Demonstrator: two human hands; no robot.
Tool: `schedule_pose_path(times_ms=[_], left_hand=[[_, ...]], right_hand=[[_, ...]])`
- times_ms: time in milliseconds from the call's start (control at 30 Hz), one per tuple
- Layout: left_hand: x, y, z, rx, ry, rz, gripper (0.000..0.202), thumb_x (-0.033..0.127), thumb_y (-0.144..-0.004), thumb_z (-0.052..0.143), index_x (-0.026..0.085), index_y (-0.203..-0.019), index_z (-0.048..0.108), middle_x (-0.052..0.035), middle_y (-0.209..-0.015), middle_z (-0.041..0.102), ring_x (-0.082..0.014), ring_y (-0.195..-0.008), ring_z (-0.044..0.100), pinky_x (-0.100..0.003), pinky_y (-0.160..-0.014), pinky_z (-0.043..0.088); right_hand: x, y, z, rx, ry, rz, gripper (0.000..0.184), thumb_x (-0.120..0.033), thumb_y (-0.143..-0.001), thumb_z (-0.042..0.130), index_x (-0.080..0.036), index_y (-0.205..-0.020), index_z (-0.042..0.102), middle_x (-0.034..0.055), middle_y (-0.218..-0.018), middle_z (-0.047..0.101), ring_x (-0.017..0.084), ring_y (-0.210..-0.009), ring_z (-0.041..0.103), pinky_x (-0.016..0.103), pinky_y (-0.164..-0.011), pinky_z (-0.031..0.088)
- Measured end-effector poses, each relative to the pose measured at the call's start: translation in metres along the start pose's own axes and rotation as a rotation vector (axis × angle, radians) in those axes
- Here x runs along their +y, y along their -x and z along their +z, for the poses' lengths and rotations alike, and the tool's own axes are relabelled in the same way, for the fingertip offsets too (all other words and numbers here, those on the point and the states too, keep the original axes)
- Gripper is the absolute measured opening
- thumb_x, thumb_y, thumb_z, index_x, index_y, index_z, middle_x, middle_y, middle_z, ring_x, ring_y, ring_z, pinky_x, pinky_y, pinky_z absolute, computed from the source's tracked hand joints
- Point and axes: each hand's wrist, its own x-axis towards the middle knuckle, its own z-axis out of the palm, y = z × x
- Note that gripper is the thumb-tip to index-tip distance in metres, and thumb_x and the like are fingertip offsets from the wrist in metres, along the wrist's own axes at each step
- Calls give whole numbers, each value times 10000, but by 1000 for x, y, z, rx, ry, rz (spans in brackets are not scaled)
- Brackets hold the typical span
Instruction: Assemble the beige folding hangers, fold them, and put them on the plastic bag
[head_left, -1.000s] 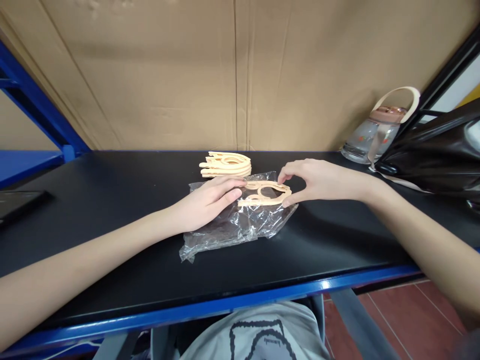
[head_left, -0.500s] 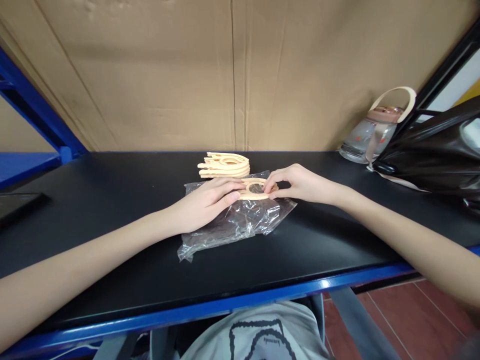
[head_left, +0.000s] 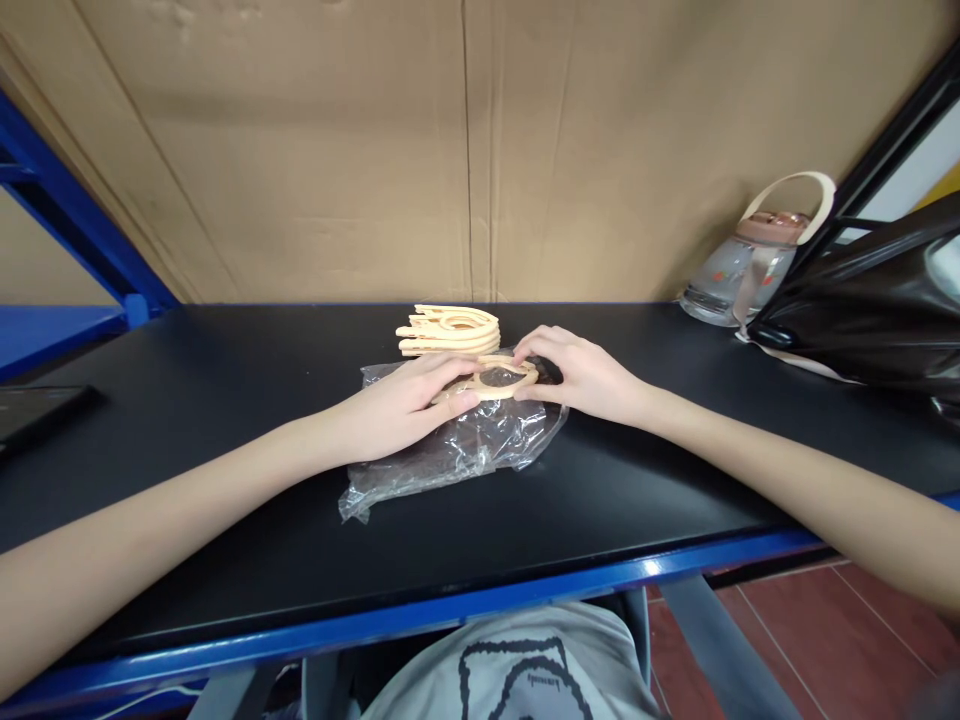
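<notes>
A cream plastic folding hanger [head_left: 496,393] with an oval opening lies over a crumpled clear plastic bag [head_left: 469,450]. My left hand [head_left: 409,405] grips its left end between thumb and fingers and covers that part. At its right end, my right hand [head_left: 577,370] is curled round the rim, thumb in front and fingers behind. Just behind, a stack of several matching cream hangers [head_left: 450,333] rests on the black table [head_left: 247,400].
A clear water bottle [head_left: 742,265] with a pale handle and strap stands at the back right, beside a shiny black bag [head_left: 870,300]. At the left edge lies a flat dark device [head_left: 45,412]. Cardboard [head_left: 322,150] forms the back wall.
My right hand has moved a little to the left along with the hanger. The plastic bag has slid slightly left under it. The stack behind stays in place.
</notes>
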Motion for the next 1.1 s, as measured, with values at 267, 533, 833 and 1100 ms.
schedule_pose_path(times_ms=[267,533,833,1100], left_hand=[[-1,-1,-3,-20,-36,63,464,502,-997,302,266,-1360,468,-40,-1463,471,-235,-1324,425,-433,-1130,307],[3,-2,-3,-22,-25,109,441,490,-996,322,269,-1343,481,-40,-1431,500,-227,-1299,446,-413,-1114,323],[6,6,-22,-131,-165,17,485,436,-999,265,275,-1438,396,-22,-1541,359,-242,-1401,325,-430,-1171,232],[3,10,-25,-218,-161,-15,527,500,-955,377,347,-1459,365,-10,-1536,365,-279,-1398,333,-463,-1152,252]], right_hand=[[9,0,-5,-99,-243,24,221,-349,-794,676,-204,-961,656,28,-991,696,169,-856,614,324,-817,458],[3,0,4,-29,-395,94,214,-365,-751,705,-204,-855,611,12,-907,695,169,-849,631,345,-837,474],[4,-1,-4,-82,-280,23,135,-348,-792,693,-214,-782,680,21,-1002,740,185,-913,669,339,-859,484],[2,1,-21,-277,-104,-139,233,-383,-849,642,-271,-1036,726,-7,-1234,680,204,-1086,621,376,-969,454]])
